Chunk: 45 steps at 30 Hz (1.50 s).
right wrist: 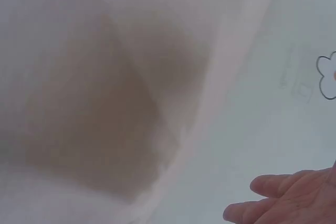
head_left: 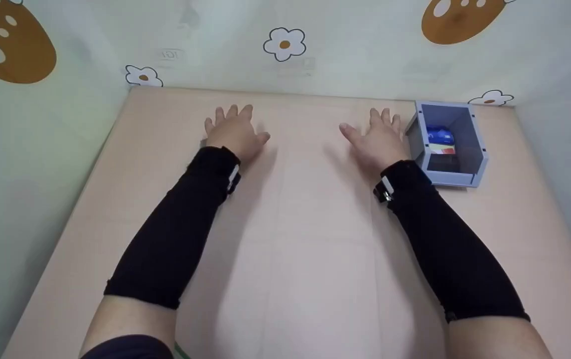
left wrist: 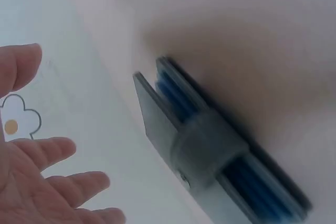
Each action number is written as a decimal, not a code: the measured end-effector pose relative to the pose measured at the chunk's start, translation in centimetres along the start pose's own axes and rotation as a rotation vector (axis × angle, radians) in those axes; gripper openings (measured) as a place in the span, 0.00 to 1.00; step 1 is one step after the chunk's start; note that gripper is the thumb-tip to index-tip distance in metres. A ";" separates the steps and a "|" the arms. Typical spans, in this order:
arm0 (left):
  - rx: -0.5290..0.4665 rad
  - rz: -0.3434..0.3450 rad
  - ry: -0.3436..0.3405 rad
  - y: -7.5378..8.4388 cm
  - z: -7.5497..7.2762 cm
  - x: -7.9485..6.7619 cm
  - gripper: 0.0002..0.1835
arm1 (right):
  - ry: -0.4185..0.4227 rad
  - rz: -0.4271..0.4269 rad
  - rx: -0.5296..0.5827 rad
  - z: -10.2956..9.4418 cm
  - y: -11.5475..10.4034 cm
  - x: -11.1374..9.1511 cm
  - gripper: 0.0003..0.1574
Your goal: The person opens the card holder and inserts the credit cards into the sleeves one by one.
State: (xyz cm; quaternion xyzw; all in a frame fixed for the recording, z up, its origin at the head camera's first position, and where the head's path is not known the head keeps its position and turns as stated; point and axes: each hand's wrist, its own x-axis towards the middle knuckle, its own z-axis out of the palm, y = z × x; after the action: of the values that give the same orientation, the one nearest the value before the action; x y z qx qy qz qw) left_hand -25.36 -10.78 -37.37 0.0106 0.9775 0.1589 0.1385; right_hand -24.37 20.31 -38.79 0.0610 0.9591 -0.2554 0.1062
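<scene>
Fingers spread, my left hand (head_left: pixel 234 133) hovers over the far left part of the table, holding nothing. In the left wrist view a grey folded, wallet-like item (left wrist: pixel 210 142) with a band round it and blue layers inside stands close to that hand; in the head view the hand and wrist mostly hide it. My right hand (head_left: pixel 377 142) is also spread and holds nothing, just left of a grey plastic bin (head_left: pixel 457 179). Whether it touches the bin cannot be told. Inside the bin lie a blue item (head_left: pixel 439 135) and a pale, red-marked piece (head_left: pixel 442 149).
A pale peach cloth covers the table (head_left: pixel 310 269). Behind it and along both sides rises a light curtain (head_left: pixel 345 55) with flower prints. The bin stands in the far right corner, and a bit of green strip (head_left: pixel 181 350) shows at the near edge.
</scene>
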 end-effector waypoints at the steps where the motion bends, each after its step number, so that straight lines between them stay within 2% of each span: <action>1: 0.001 -0.003 -0.011 -0.4 -0.1 -0.2 0.47 | 0.001 0.002 0.005 -0.1 -0.1 -0.2 0.75; 7: 0.005 -0.028 -0.064 -3.1 -0.6 -1.0 0.48 | -0.008 -0.008 0.085 -0.4 -0.6 -1.6 0.73; 11: 0.011 -0.043 -0.112 -4.4 -0.4 -1.5 0.47 | -0.023 -0.031 0.193 -0.7 -0.7 -2.6 0.69; 15: 0.017 -0.033 -0.134 -5.0 -0.2 -1.9 0.46 | -0.023 -0.045 0.288 -1.0 -0.6 -3.5 0.65; 20: 0.044 -0.008 -0.112 -5.0 0.3 -2.3 0.43 | -0.025 -0.051 0.368 -1.0 -0.2 -4.6 0.61; 27: 0.067 0.019 -0.096 -4.0 1.5 -2.7 0.42 | -0.021 -0.056 0.575 -0.8 0.2 -5.8 0.54; 33: 0.077 0.041 -0.083 -2.5 2.7 -3.2 0.45 | -0.008 -0.095 0.640 -0.7 0.2 -6.4 0.50; 36: 0.082 0.049 -0.074 -1.4 3.4 -3.6 0.46 | -0.021 -0.106 0.642 -0.7 0.0 -6.6 0.49; 40: 0.088 0.065 -0.059 0.7 4.5 -4.2 0.45 | -0.038 -0.098 0.583 -0.7 -0.3 -6.8 0.46; 45: 0.082 0.092 -0.024 3.4 5.9 -5.2 0.42 | -0.016 -0.099 0.504 -0.5 -0.5 -7.0 0.42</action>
State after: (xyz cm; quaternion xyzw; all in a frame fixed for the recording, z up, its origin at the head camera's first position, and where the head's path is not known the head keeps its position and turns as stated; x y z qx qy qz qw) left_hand -18.86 -6.07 -40.25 0.0630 0.9800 0.1245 0.1421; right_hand -17.71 19.72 -36.47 0.0364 0.8662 -0.4915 0.0826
